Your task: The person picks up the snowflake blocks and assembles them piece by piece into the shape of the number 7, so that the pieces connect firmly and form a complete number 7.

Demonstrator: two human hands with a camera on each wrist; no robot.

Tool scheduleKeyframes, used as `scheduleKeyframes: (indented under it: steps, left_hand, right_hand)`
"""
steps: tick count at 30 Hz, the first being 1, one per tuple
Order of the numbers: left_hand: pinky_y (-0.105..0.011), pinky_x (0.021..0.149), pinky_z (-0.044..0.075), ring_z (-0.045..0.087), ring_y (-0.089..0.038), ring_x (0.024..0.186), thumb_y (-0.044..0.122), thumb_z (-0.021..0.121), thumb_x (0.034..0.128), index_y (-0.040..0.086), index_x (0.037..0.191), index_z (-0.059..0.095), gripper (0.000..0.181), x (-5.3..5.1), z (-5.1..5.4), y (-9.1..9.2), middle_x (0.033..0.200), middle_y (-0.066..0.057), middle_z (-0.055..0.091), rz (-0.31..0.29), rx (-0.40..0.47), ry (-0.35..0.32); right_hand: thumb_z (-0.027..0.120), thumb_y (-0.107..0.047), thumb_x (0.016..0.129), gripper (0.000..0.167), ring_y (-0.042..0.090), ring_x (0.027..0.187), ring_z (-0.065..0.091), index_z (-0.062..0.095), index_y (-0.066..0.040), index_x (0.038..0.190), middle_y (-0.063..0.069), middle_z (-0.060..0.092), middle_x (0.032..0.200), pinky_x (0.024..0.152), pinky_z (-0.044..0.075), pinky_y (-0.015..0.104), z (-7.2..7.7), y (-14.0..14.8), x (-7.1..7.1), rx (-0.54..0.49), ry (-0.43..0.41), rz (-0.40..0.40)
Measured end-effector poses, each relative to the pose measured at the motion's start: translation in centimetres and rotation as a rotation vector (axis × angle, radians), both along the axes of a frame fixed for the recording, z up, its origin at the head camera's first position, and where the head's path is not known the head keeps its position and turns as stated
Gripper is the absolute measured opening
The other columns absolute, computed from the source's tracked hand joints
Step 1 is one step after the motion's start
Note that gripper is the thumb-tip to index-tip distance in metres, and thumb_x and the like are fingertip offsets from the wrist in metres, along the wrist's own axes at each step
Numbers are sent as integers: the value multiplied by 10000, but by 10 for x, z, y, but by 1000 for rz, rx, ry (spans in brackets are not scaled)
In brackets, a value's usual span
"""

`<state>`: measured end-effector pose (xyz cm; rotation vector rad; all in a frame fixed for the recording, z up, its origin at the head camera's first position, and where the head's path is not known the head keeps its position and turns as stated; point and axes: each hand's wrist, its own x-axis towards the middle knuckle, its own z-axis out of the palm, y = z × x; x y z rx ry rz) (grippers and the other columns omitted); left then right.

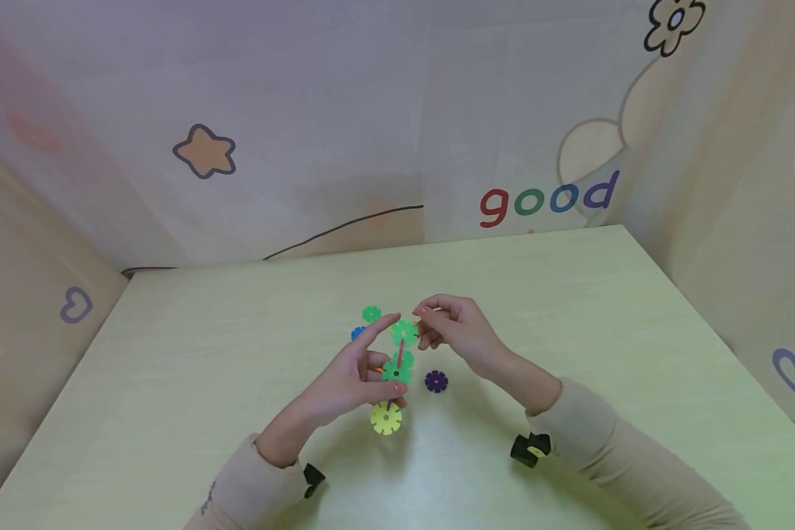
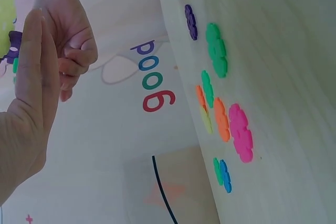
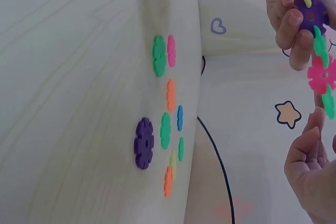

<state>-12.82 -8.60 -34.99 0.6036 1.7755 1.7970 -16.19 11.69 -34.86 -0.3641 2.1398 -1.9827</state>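
My left hand (image 1: 344,379) grips a chain of slotted plastic flower discs, thumb and curled fingers around its purple disc (image 3: 311,16). Its index finger points straight along the chain. From the near end run a yellow disc (image 1: 386,418), the purple one, a green disc (image 1: 396,372), a pink disc (image 3: 323,75) and a second green disc (image 1: 404,333). Beside that far green disc is my right hand (image 1: 460,331), with bent fingers and the fingertips close to its edge. Whether they pinch it is unclear. The left wrist view hides most of the chain behind the left hand.
Loose discs lie on the pale table (image 1: 238,368) under and beyond the hands: a purple disc (image 1: 436,381), a blue disc (image 1: 358,334), a small green disc (image 1: 372,314), a pink disc (image 2: 241,132), an orange disc (image 2: 221,119) and several others. Printed curtains surround the table.
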Motion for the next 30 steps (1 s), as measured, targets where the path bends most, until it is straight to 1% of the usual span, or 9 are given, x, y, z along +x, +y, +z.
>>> scheduleKeyframes:
  steps: [3, 7, 10, 12, 15, 18, 22, 26, 30]
  left_hand:
    - [-427, 688, 538, 663, -294, 737, -43, 636, 806, 265, 1437, 182, 837, 0, 0, -2, 843, -134, 620, 31, 6, 9]
    - [-419, 676, 541, 662, -299, 732, -30, 645, 803, 276, 1423, 204, 820, -1, -1, -5, 885, -207, 606, 66, 12, 7]
    - [-358, 641, 544, 663, -290, 724, -13, 644, 811, 271, 1418, 207, 800, -2, -2, -9, 866, -225, 589, 85, 1, 10]
    - [-309, 604, 534, 662, -282, 714, 1, 644, 816, 269, 1414, 210, 786, -3, -2, -11, 829, -206, 583, 95, -13, 17]
    - [-252, 550, 502, 661, -278, 707, 7, 641, 823, 262, 1409, 220, 766, -4, -2, -13, 790, -183, 580, 104, -24, 27]
    - [-291, 574, 529, 659, -270, 703, 18, 612, 850, 264, 1406, 220, 724, -4, -2, -16, 791, -179, 583, 108, -12, 23]
    - [-406, 616, 547, 659, -262, 690, 45, 561, 894, 266, 1404, 213, 656, -4, -4, -18, 811, -219, 580, 110, 10, 22]
    - [-425, 615, 544, 661, -259, 678, 64, 549, 907, 258, 1400, 219, 624, -4, -4, -19, 826, -266, 571, 117, 11, 32]
    - [-432, 617, 542, 663, -254, 675, 77, 551, 909, 221, 1406, 209, 621, -4, -5, -20, 824, -224, 591, 124, 6, 32]
  right_hand:
    - [516, -125, 933, 212, 150, 627, 607, 560, 63, 1023, 79, 652, 761, 651, 515, 270, -1, 4, -4, 18, -18, 1]
    - [531, -128, 926, 218, 150, 637, 614, 571, 56, 1037, 79, 660, 774, 682, 524, 305, -1, 8, -10, 81, -26, 4]
    - [532, -122, 923, 226, 156, 644, 615, 575, 64, 1045, 110, 658, 791, 684, 524, 306, -2, 9, -17, 112, -24, 6]
    - [535, -121, 922, 223, 161, 649, 613, 578, 62, 1042, 144, 654, 811, 679, 522, 302, -4, 10, -23, 138, -16, 8]
    - [544, -112, 916, 210, 177, 668, 612, 587, 53, 1039, 172, 652, 843, 695, 521, 352, -8, 10, -32, 199, 6, 20]
    - [562, -111, 905, 223, 239, 714, 621, 594, 49, 1056, 175, 651, 873, 725, 514, 414, -15, 9, -43, 276, 28, 34]
    - [586, -105, 886, 251, 333, 770, 609, 597, 56, 1079, 188, 646, 895, 721, 513, 423, -25, 7, -55, 367, 57, 60]
    - [623, -95, 856, 253, 283, 735, 584, 621, 36, 1072, 128, 639, 854, 678, 513, 360, -31, 3, -65, 456, 93, 93]
    - [665, -82, 815, 259, 194, 705, 535, 648, 16, 1055, 58, 613, 810, 620, 479, 268, -35, -1, -73, 512, 115, 115]
